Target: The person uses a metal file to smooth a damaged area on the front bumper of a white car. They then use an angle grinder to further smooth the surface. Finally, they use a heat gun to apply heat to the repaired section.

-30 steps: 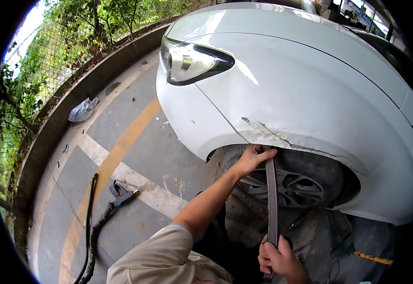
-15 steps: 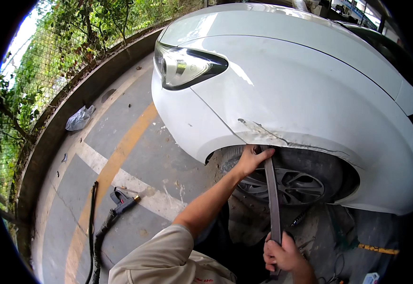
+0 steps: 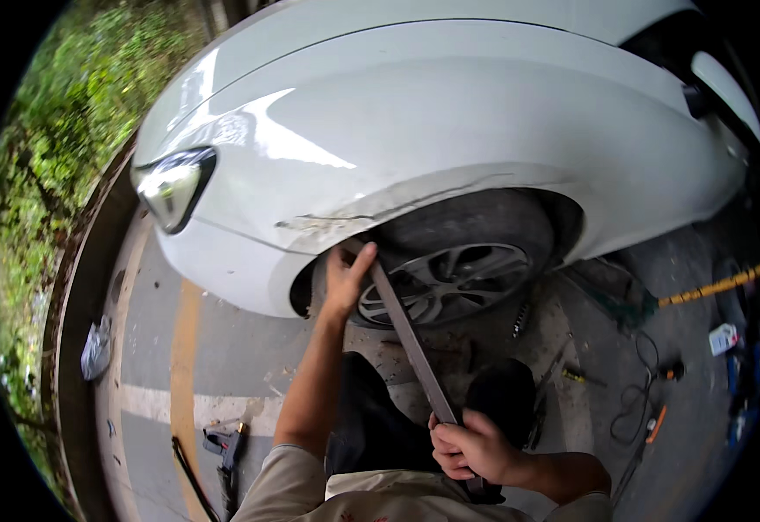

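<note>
A long, flat grey-brown bar (image 3: 413, 346) runs from the wheel arch of a white car (image 3: 450, 113) down toward me. Its far end is tucked at the arch's front edge, beneath a scraped, creased dent (image 3: 323, 224) in the fender; the tip itself is hidden. My left hand (image 3: 345, 278) grips the bar close to that edge, thumb along its top. Lower down, near my lap, my right hand (image 3: 476, 448) has its fingers wrapped round the near end. Behind the bar is the wheel with its spoked rim (image 3: 445, 280).
On the floor at left lies a gun-shaped tool (image 3: 225, 448) beside a black hose (image 3: 190, 474). To the right are a yellow-black pole (image 3: 715, 283), a dark cable (image 3: 637, 391), a yellow-handled tool (image 3: 574, 376) and a white bottle (image 3: 722, 339). A low kerb (image 3: 80, 304) borders greenery.
My view has swung to the right, so more of the car's side and the floor tools show. The bar now slants more across the view; both hands still hold it.
</note>
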Demonstrator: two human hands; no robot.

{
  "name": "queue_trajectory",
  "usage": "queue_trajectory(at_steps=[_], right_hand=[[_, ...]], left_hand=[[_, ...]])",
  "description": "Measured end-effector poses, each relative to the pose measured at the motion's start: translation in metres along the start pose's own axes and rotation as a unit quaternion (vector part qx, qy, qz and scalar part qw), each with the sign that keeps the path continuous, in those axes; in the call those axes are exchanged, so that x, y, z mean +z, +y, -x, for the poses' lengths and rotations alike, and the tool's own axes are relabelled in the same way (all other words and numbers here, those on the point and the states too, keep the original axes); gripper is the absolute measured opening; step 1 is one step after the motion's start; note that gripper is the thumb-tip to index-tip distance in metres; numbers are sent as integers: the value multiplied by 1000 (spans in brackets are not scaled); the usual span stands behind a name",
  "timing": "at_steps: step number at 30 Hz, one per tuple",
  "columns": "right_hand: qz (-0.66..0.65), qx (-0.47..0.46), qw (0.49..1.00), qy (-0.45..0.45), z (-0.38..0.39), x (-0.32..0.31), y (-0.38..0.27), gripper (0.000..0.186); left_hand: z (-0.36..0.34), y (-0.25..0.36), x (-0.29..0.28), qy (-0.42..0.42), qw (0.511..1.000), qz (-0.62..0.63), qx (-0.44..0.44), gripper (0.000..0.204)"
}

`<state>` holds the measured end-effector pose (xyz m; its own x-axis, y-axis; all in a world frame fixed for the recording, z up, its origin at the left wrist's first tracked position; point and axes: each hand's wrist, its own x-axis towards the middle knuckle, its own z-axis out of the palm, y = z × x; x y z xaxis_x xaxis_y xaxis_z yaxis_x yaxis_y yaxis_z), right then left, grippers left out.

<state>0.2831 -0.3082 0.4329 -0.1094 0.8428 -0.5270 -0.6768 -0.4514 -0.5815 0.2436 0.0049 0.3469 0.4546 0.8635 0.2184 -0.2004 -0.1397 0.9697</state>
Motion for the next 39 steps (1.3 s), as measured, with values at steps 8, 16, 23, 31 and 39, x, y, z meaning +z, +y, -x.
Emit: queue_trajectory(at_steps=[8,16,23,31,39], right_hand=[[-45,-93,988,118,82,-71,73,15],[110,-153,814,550,88,-191,196,14],[-152,-170,742,631,47,-293,293,15],[76,31,573,816,-1,-367,395,24],[82,152,626,760,-35,-337,298,26]], left_hand=[[15,-1,45,28,882,-325,341,53],[11,-21,43,125,722,-525,434,51],[8,-22,40,106,702,-546,444,57],[7,-32,59,96,718,-531,440,62],[-9,-19,20,119,627,-585,499,62]])
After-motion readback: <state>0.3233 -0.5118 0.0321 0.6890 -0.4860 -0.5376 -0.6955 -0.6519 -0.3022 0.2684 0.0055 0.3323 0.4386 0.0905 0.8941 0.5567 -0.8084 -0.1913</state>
